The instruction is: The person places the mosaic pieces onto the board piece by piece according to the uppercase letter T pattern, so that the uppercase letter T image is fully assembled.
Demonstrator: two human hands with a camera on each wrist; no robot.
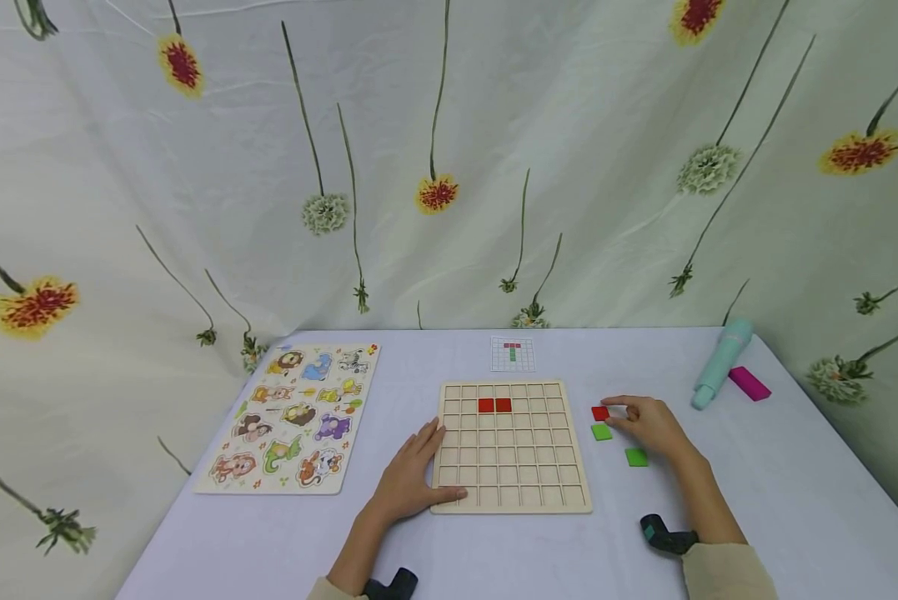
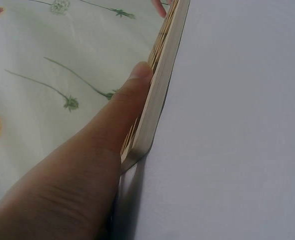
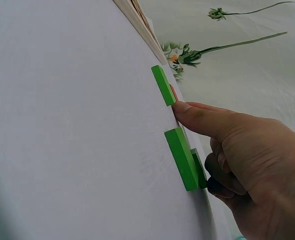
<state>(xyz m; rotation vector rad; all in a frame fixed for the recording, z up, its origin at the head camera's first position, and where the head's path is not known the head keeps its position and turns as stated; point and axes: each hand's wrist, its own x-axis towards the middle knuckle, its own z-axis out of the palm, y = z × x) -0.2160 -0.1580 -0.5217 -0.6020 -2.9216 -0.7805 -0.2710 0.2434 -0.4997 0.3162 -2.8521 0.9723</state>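
On the white surface (image 1: pixel 494 557), the wooden grid board (image 1: pixel 526 477) lay near centre, its left edge steadied by the left hand (image 1: pixel 411 475), fingers extended. The right hand (image 1: pixel 653 425) pinched the red tile (image 1: pixel 599 413) by its edges, right of the board; judged best: lift straight up, clear of the adjacent green tile (image 1: pixel 602 432).

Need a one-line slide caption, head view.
Left hand rests on a wooden grid board with two red squares in it; right hand pinches another red square near two green squares.
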